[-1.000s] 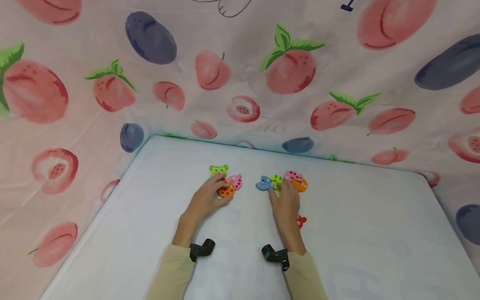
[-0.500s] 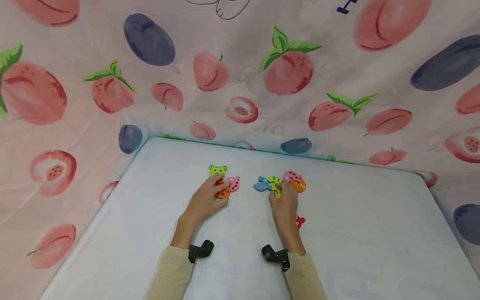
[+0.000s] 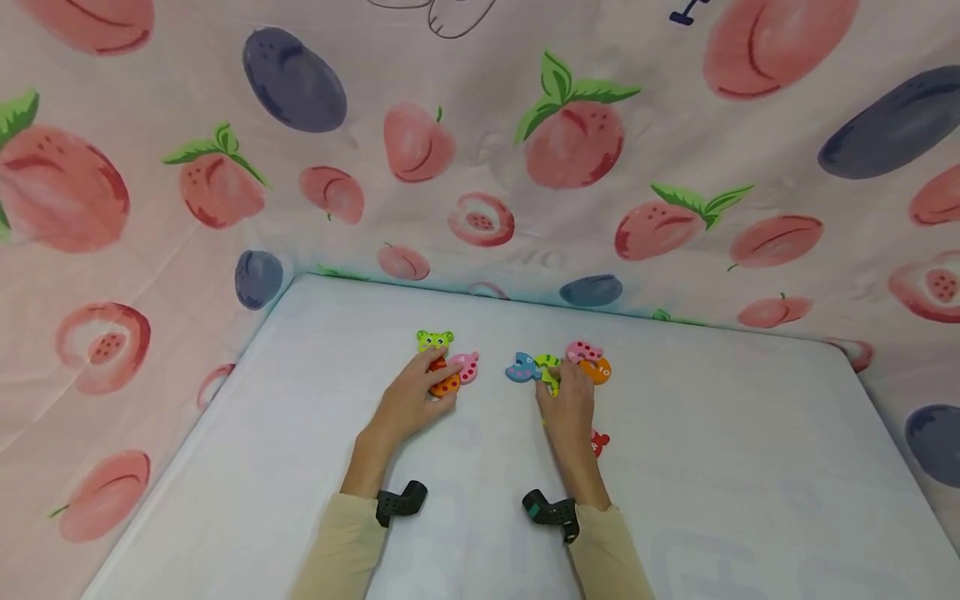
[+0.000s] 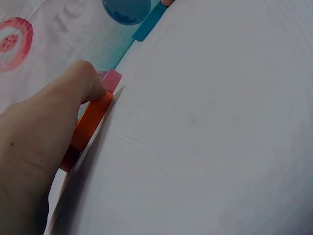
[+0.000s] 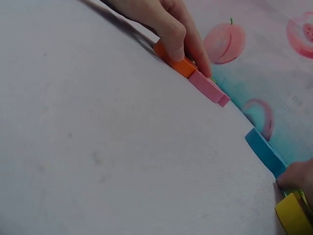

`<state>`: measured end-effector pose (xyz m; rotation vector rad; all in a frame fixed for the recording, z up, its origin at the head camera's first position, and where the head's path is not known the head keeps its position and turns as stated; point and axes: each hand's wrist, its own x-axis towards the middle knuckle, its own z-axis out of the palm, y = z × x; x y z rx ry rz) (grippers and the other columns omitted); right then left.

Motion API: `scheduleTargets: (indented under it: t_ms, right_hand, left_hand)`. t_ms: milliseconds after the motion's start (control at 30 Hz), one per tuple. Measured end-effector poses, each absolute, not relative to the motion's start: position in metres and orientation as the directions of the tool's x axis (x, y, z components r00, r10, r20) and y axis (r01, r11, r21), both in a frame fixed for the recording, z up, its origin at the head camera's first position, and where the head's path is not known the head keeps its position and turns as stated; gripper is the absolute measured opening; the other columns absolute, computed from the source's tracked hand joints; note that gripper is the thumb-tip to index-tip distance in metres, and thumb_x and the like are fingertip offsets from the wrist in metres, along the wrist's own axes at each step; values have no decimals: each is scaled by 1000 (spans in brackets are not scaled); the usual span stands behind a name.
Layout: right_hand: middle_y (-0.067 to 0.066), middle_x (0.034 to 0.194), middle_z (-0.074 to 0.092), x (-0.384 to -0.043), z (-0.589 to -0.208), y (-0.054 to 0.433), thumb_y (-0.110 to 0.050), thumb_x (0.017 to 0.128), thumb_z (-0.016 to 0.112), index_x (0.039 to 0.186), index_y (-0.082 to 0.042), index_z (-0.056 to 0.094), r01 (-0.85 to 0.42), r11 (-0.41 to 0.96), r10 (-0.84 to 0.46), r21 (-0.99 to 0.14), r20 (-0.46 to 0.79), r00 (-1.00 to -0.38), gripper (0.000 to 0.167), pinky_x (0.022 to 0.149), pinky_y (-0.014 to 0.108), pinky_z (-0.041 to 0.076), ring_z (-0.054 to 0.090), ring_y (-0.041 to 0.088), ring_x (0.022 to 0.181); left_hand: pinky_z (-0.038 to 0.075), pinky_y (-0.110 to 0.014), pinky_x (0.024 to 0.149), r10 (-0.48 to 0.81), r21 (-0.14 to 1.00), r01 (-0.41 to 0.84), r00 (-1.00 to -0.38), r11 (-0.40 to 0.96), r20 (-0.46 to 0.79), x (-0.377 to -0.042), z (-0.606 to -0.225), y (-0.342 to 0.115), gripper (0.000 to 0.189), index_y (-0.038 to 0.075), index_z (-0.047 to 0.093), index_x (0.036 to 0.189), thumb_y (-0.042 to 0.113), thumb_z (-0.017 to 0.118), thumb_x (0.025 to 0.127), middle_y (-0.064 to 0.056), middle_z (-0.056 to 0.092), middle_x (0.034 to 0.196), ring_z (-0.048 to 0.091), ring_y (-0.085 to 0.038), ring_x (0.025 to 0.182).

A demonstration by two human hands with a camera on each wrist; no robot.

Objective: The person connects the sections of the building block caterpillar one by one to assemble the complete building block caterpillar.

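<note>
In the head view my left hand (image 3: 408,400) pinches an orange red-dotted puzzle piece (image 3: 446,386). A pink dotted piece (image 3: 466,367) lies against it under a fingertip. Just beyond, a green frog-faced piece (image 3: 434,340) is partly covered by fingers. My right hand (image 3: 570,404) grips a green striped piece (image 3: 548,367), mostly hidden under its fingers. A blue fish-like piece (image 3: 522,368) adjoins that piece on the left. In the right wrist view, my right thumb touches the near side of the pieces, between the blue piece (image 5: 265,152) and a yellow piece (image 5: 293,214).
Past my right fingers lie a pink spotted piece (image 3: 583,351) and an orange piece (image 3: 597,371). A red piece (image 3: 598,442) shows beside my right wrist. A fruit-patterned cloth (image 3: 480,150) rises behind the white table (image 3: 750,467).
The orange and pink pieces have shifted slightly left with my left hand. The blue piece has moved slightly left, and more of the green striped piece shows. My right hand stays about in place.
</note>
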<state>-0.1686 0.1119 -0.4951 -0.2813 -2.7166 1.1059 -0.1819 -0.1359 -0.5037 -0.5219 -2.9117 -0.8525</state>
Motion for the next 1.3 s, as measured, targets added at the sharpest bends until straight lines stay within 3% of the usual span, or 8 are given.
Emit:
scheduleTargets:
  t_ms: [367,1300]
  right_hand:
    - [16,129,57,-169,-500,116,-22,90,68,127,-3,55,123,615,320,-779,104,-942,43,106,48,46,51,32,120]
    - [11,132,56,-168,-498,116,-27,93,64,128,-8,56,25,567,244,-823,139,-960,42,106,41,47,54,27,122]
  left_hand:
    - [39,-46,113,304,536,340,-940,773,158,-182,-503,-134,44,27,61,132,27,66,88,-2,41,152,37,-24,142]
    - [33,-49,116,317,486,348,-937,801,148,-180,-501,-134,47,32,56,137,27,59,90,-1,38,155,32,-27,145]
